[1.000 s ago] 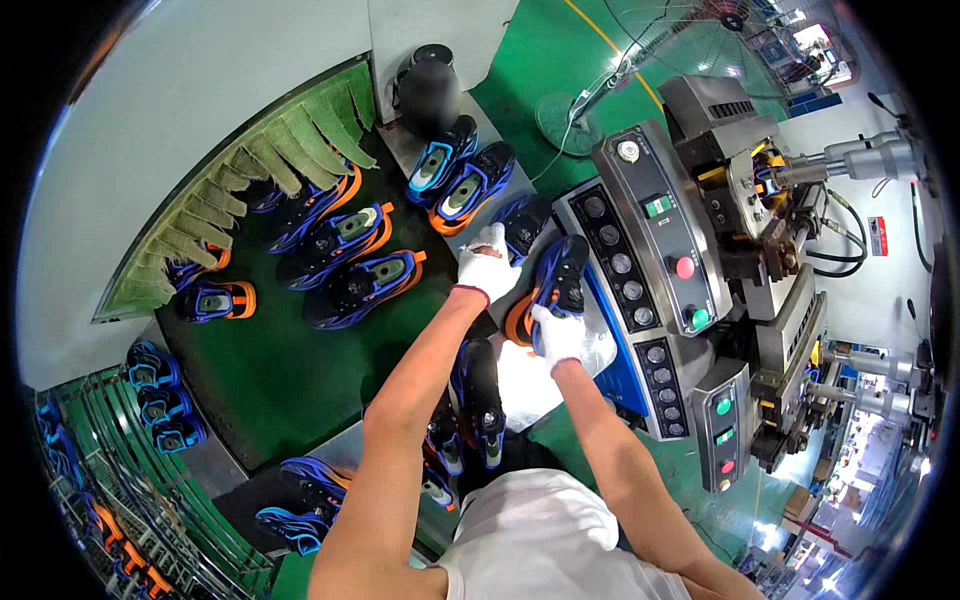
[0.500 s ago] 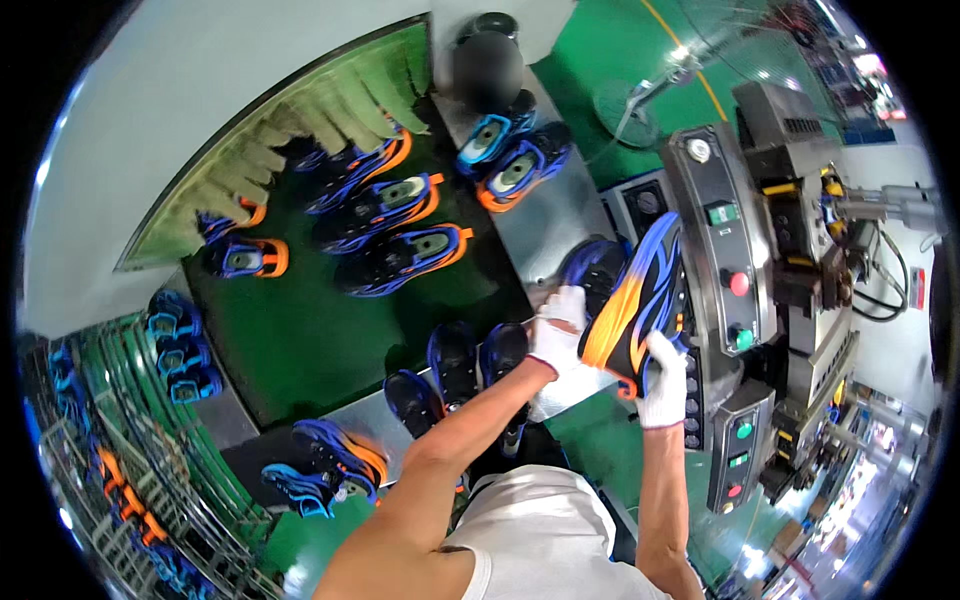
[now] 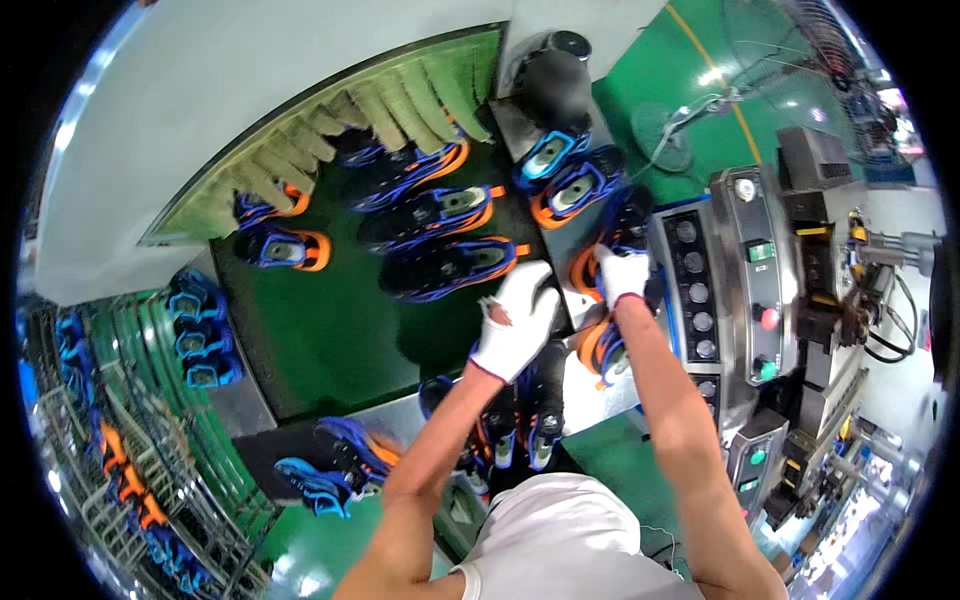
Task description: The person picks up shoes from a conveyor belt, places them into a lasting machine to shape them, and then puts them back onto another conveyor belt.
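Observation:
My right hand [image 3: 622, 274], in a white glove, is closed on the orange heel of a black and blue sneaker [image 3: 628, 222] on the metal ledge beside the control panel. Just nearer, a second sneaker [image 3: 598, 347] with an orange heel lies partly behind my right forearm. My left hand [image 3: 517, 322], also gloved, is over the green conveyor's near right corner, its thumb and fingers apart and nothing held. Beyond it lies a row of sneakers, the closest being a black sneaker [image 3: 448, 267] with an orange heel tab.
Fabric strips [image 3: 370, 110] hang over the far end of the green conveyor belt [image 3: 330, 340]. Black shoes [image 3: 545, 400] stand at the near ledge. To the right is a machine with a button panel [image 3: 757, 280]; a wire rack [image 3: 150, 440] with shoes stands left.
The sneaker held up between both hands, sole showing, has been lowered to the ledge. My left hand has let go and moved left over the conveyor; my right hand has moved farther away from me.

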Action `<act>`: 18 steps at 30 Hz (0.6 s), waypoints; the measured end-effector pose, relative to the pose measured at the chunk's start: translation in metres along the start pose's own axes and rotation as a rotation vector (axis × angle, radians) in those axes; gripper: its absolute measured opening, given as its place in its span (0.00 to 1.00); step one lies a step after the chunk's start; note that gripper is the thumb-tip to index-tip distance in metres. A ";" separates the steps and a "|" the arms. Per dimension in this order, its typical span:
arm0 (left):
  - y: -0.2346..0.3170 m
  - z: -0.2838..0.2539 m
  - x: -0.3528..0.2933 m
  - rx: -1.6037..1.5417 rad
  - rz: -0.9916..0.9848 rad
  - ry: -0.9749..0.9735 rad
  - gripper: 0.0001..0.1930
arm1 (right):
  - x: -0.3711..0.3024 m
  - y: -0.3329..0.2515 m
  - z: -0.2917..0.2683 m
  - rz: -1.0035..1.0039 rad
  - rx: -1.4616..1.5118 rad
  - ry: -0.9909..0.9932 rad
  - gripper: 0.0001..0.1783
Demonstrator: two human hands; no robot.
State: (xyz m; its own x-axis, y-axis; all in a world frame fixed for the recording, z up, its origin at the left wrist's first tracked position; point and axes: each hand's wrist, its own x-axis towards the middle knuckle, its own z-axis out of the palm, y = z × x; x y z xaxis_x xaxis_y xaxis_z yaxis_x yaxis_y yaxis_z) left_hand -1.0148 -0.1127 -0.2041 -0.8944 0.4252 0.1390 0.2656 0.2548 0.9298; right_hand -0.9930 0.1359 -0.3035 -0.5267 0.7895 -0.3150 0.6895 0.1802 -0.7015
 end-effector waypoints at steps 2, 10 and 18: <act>0.001 0.018 0.055 0.042 0.127 0.029 0.20 | 0.016 0.027 -0.008 0.051 0.043 0.100 0.47; -0.048 0.102 0.182 0.529 0.215 -0.159 0.30 | -0.020 -0.019 0.000 0.129 -0.283 0.320 0.37; -0.080 0.084 0.158 0.588 0.112 -0.182 0.43 | -0.029 -0.036 0.005 -0.045 -0.131 0.267 0.32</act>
State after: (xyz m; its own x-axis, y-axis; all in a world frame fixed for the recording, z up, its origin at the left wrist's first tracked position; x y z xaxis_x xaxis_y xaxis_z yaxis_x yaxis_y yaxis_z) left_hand -1.1471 0.0072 -0.2848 -0.7881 0.6045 0.1162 0.5539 0.6140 0.5623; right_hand -1.0055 0.1036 -0.2721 -0.4205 0.9024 -0.0942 0.7360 0.2786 -0.6170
